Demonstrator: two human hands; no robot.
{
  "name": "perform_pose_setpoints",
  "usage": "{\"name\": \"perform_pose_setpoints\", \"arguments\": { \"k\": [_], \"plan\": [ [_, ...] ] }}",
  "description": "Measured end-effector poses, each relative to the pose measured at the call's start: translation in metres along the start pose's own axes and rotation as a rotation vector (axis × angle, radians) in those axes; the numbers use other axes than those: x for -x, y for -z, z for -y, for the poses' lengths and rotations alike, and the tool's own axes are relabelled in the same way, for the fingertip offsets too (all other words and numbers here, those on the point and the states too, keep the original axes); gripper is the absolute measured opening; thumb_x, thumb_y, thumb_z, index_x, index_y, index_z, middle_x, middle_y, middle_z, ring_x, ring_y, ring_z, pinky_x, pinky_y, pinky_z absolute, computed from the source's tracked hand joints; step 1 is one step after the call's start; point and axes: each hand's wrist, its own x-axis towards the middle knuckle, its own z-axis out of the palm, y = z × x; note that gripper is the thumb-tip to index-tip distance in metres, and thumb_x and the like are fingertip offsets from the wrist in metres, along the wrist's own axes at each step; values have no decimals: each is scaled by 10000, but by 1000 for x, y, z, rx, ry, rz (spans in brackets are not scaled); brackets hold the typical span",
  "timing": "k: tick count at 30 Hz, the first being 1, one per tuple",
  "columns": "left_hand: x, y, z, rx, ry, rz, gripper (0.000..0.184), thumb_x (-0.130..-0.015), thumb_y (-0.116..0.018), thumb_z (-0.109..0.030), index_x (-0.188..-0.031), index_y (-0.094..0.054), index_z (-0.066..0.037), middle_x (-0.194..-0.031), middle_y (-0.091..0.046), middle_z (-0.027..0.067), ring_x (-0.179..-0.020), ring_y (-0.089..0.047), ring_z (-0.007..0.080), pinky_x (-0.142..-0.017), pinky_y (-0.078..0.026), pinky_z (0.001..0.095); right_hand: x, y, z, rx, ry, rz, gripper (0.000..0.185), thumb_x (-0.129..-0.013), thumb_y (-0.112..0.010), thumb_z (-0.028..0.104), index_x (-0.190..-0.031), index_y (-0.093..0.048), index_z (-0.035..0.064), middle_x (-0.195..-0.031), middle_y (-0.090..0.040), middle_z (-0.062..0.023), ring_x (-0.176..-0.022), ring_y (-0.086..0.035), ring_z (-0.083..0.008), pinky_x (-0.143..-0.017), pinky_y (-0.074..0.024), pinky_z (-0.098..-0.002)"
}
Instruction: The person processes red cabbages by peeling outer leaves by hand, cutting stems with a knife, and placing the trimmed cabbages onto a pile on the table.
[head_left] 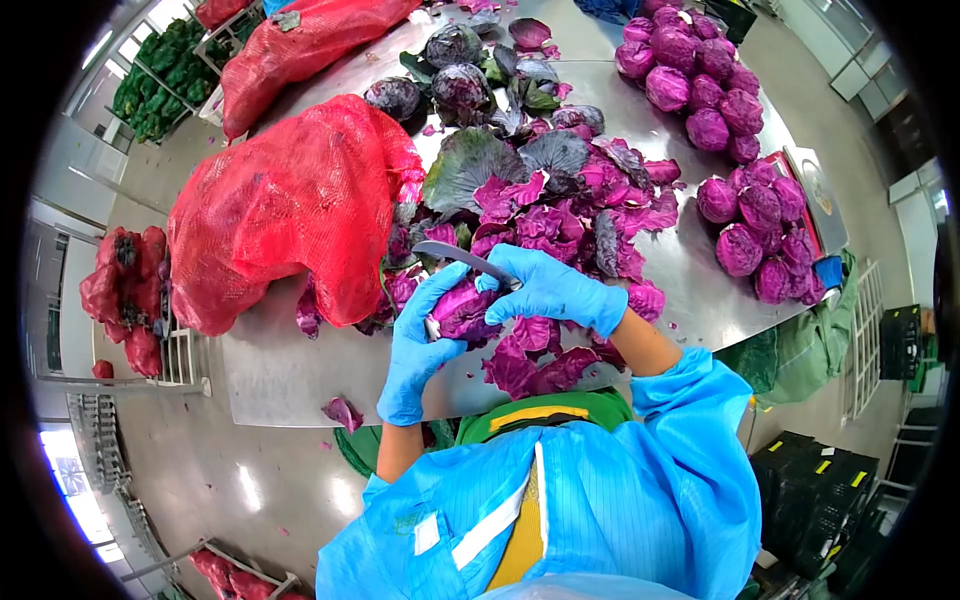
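Observation:
My left hand [420,335], in a blue glove, is wrapped round a red cabbage [466,310] near the front edge of the table. Above that cabbage, my right hand [550,288], also gloved, grips a knife with a curved dark blade [450,252] that points to the left. The knife's handle is hidden in the fingers. My right fingertips reach the cabbage's right side. Loose purple cabbage leaves [545,365] lie just in front of my hands, and a larger heap of cut leaves [545,225] spreads beyond them.
A red mesh sack [290,210] sits on the metal table [290,375] at left, another mesh sack [300,50] behind it. Untrimmed dark cabbages [462,92] lie at the back. Peeled cabbages are piled at right [700,75] and beside a scale [815,195]. Black crates [815,490] stand on the floor.

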Motion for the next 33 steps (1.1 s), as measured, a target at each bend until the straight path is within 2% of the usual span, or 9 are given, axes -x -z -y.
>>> {"name": "perform_pose_setpoints", "arguments": {
  "k": [4, 7, 10, 11, 15, 19, 25, 30, 33],
  "plan": [
    [-4, -4, -4, 118, 33, 65, 830, -518, -640, 5, -1340, -529, -9, -1367, -531, 101, -1283, -481, 211, -1131, -330, 357, 6, 3, -6, -22, 246, -62, 332, -752, -803, 170, -992, -608, 47, -879, -572, -16, -810, -558, -124, -697, -482, -284],
    [-5, -6, -8, 104, 64, -43, 856, -506, -684, -33, -1342, -509, 10, -1375, -525, 119, -1259, -509, 219, -1103, -380, 366, 35, 22, 16, -361, -232, -62, 329, -771, -780, 154, -1036, -615, 48, -906, -603, -23, -706, -566, -95, -589, -475, -263],
    [0, 18, 1, 379, -87, -190, 934, -542, -801, -197, -1370, -432, 27, -1367, -505, 166, -1220, -534, 287, -1084, -410, 418, 55, 44, -14, -539, -42, -485, 347, -821, -746, 197, -1108, -625, 45, -869, -633, -21, -643, -562, -75, -513, -457, -236],
    [0, 24, 10, 401, -136, -255, 964, -555, -839, -243, -1380, -412, 18, -1376, -487, 166, -1240, -513, 295, -1078, -414, 430, 54, 46, -26, -220, -119, -661, 360, -838, -736, 210, -1144, -628, 54, -840, -638, -14, -630, -558, -72, -505, -460, -228],
    [-7, 5, 0, 445, -175, -318, 995, -559, -825, -197, -1424, -368, -9, -1409, -452, 142, -1282, -474, 276, -1088, -402, 421, 38, 6, -35, -430, -279, -559, 443, -869, -718, 262, -1255, -605, 76, -927, -682, -29, -564, -583, -72, -457, -448, -218],
    [-12, -26, -6, 524, -129, -246, 1010, -548, -830, -157, -1432, -363, -14, -1420, -445, 115, -1288, -470, 262, -1088, -403, 395, 14, -38, -35, -787, 14, -231, 761, -853, -712, 356, -1452, -363, 43, -1078, -632, -72, -656, -610, -98, -568, -488, -223],
    [-12, -24, -8, -85, -248, -229, 868, -620, -718, -44, -1433, -414, -54, -1439, -445, 129, -1285, -473, 274, -1098, -372, 389, 7, -58, -20, -785, 32, -445, 802, -755, -817, 259, -1420, -418, 52, -1035, -616, -41, -715, -568, -67, -573, -490, -237],
    [-3, -40, -16, -554, -356, -340, 792, -696, -635, 55, -1443, -381, -19, -1476, -413, 144, -1338, -426, 262, -1110, -332, 369, 3, -51, -21, -483, 297, -524, 933, -646, -881, 150, -1434, -393, 44, -1478, -420, -85, -1303, -451, -187, -1085, -400, -346],
    [-4, -51, -16, -589, -433, -433, 777, -686, -636, 58, -1426, -411, -16, -1456, -440, 149, -1303, -460, 267, -1095, -347, 372, 2, -47, -24, -294, 369, -584, 949, -647, -884, 198, -1436, -382, 34, -1458, -445, -96, -1270, -488, -191, -1060, -426, -346]
  ]
}}
